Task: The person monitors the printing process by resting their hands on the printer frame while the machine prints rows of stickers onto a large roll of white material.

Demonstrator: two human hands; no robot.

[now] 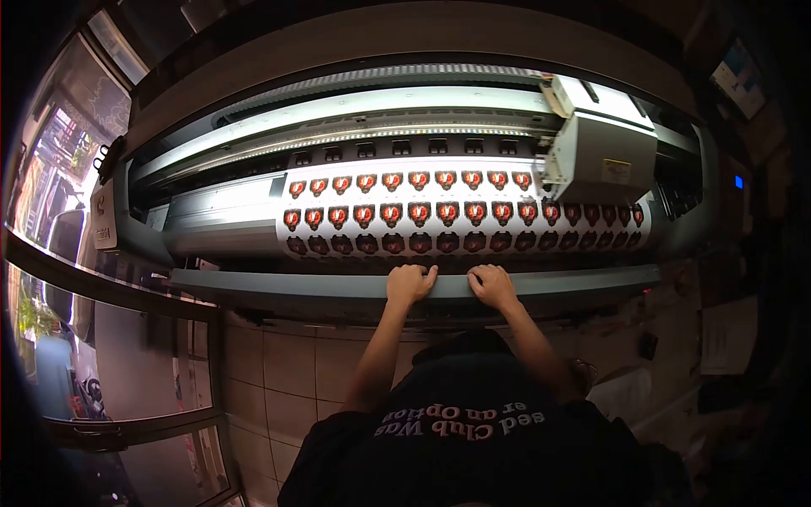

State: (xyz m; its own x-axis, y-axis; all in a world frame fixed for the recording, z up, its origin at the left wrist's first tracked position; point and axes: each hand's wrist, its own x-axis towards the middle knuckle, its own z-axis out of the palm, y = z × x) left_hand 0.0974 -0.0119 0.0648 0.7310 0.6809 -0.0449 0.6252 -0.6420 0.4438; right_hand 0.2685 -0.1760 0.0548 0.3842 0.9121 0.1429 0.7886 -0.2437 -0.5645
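Resting on the grey front bar [296, 285] near the centre of the frame, two bare hands are shown side by side, well apart from each other's fingertips. Left hand [411, 284]: fingers curled over the bar's far edge, thumb pointed inward. Right hand [493, 286]: fingers likewise curled over the same edge, thumb turned inward; how firmly the bar is gripped cannot be told. Printed sheet [338, 196]: one, white, laid across the wide printer bed just beyond the bar; three rows of red-and-black emblems [420, 179] are borne. Print carriage [612, 160]: one, pale, placed at upper right over part of the sheet; a yellow label [617, 171] is carried. Rail [338, 100]: long, pale, stretched across the upper frame. Glass door [152, 363]: framed, at lower left. Floor [287, 372]: tiled. Shirt [473, 456]: dark, lettered, at lower centre.
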